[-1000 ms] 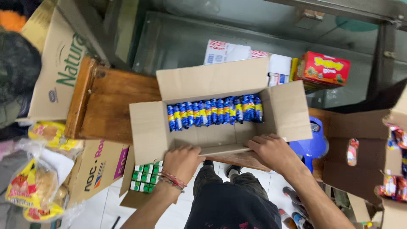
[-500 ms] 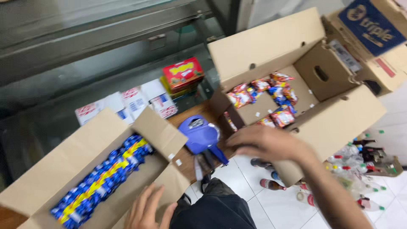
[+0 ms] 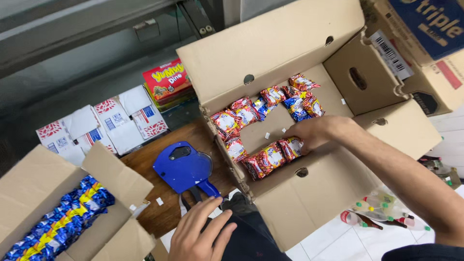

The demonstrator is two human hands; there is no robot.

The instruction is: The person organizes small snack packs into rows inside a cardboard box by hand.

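My right hand (image 3: 316, 132) reaches into an open cardboard box (image 3: 333, 188) and its fingers rest on a red snack packet (image 3: 293, 146) in a row along the box's near wall. More red and blue snack packets (image 3: 263, 106) lie across the box floor. My left hand (image 3: 198, 234) hangs with fingers spread just below the handle of a blue price-label gun (image 3: 182, 167), which lies on a wooden surface (image 3: 159, 203). The fingertips are at the handle's end. Another open cardboard box (image 3: 43, 193) at lower left holds blue and yellow packets (image 3: 60, 222).
Flat white cartons (image 3: 104, 123) and a red snack carton (image 3: 166, 79) lie behind the wooden surface. A printed cardboard box (image 3: 430, 43) stands at top right. Plastic bottles (image 3: 382, 212) lie on the tiled floor at right. My dark trousers (image 3: 251, 237) show below.
The view swung right from the blue-packet box to the snack box. My right hand moved from the box's near edge into it, onto the packets. My left hand left the first box.
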